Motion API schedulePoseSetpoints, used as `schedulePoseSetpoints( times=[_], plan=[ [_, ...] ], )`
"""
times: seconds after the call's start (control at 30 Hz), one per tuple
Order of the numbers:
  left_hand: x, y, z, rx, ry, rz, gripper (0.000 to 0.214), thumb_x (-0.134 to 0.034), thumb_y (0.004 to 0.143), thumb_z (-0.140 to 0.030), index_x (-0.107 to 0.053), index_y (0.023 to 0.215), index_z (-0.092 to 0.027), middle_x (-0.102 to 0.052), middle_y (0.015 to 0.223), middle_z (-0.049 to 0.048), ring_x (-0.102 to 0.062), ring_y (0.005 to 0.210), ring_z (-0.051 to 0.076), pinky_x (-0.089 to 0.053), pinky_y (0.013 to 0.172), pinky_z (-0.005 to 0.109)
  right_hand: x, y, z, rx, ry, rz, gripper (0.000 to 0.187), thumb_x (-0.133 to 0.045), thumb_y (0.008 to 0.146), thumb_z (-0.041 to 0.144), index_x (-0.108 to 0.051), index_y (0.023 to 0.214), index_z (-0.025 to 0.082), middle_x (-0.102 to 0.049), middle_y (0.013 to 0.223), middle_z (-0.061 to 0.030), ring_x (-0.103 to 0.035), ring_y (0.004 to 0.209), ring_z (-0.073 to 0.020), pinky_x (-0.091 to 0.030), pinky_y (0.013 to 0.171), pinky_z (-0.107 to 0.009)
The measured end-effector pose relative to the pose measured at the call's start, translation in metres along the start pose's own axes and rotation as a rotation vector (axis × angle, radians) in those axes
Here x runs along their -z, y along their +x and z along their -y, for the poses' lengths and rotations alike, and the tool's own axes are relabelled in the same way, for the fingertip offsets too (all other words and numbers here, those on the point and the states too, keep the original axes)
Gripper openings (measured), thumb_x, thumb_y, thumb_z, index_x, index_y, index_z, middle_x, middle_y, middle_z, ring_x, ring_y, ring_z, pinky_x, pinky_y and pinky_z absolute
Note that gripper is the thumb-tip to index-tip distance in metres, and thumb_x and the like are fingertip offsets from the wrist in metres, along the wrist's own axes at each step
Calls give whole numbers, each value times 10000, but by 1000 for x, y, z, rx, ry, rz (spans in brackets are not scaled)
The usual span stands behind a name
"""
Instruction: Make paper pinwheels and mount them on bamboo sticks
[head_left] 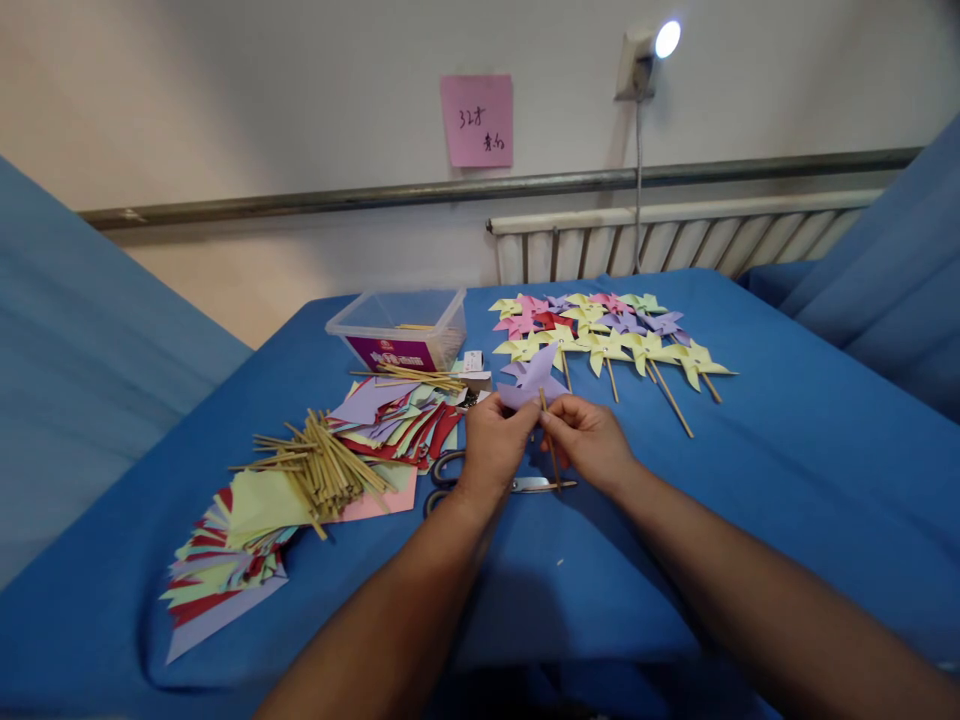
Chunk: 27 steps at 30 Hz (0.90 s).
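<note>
Both my hands meet over the middle of the blue table. My left hand is closed, pinching the lower edge of a purple paper pinwheel. My right hand is closed on the thin wooden stick that runs down from the pinwheel's centre. Scissors lie flat on the cloth just under my hands.
Finished pinwheels lie in rows at the back right. A pile of wooden sticks rests on stacked coloured paper squares at the left. A clear plastic box stands behind them. A radiator and wall lamp are beyond.
</note>
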<state>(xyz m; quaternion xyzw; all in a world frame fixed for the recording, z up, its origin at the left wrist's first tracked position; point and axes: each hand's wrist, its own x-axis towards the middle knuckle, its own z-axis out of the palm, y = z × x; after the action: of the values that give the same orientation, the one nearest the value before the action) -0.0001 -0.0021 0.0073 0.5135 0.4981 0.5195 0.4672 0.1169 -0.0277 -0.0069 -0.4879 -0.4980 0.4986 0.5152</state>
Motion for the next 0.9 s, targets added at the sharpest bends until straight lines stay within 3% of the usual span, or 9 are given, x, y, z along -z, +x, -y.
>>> schedulePoseSetpoints(
  times=[0.3, 0.53, 0.9],
  plan=[
    [-2, 0, -3, 32, -44, 16, 226, -752, 606, -319, -691, 720, -133, -643, 655, 8, -550, 608, 126, -422, 588, 230, -1, -1, -1, 20, -58, -28, 281, -592, 800, 428, -520, 643, 208, -590, 512, 41, -467, 354, -90, -341, 364, -214],
    [1, 3, -2, 44, -16, -50, 229, -747, 592, -319, -696, 713, -131, -628, 631, -7, -532, 576, 118, -402, 553, 224, -5, -2, -4, 26, -68, -72, 229, -648, 745, 400, -534, 677, 214, -629, 596, 26, -495, 424, -103, -389, 407, -232],
    [-1, 5, 0, 91, -114, -27, 278, -763, 588, -324, -691, 767, -124, -646, 657, -4, -542, 580, 113, -404, 552, 218, -5, 2, -8, -46, -8, -111, 292, -689, 710, 449, -550, 662, 197, -623, 544, 16, -468, 381, -95, -358, 381, -223]
  ],
)
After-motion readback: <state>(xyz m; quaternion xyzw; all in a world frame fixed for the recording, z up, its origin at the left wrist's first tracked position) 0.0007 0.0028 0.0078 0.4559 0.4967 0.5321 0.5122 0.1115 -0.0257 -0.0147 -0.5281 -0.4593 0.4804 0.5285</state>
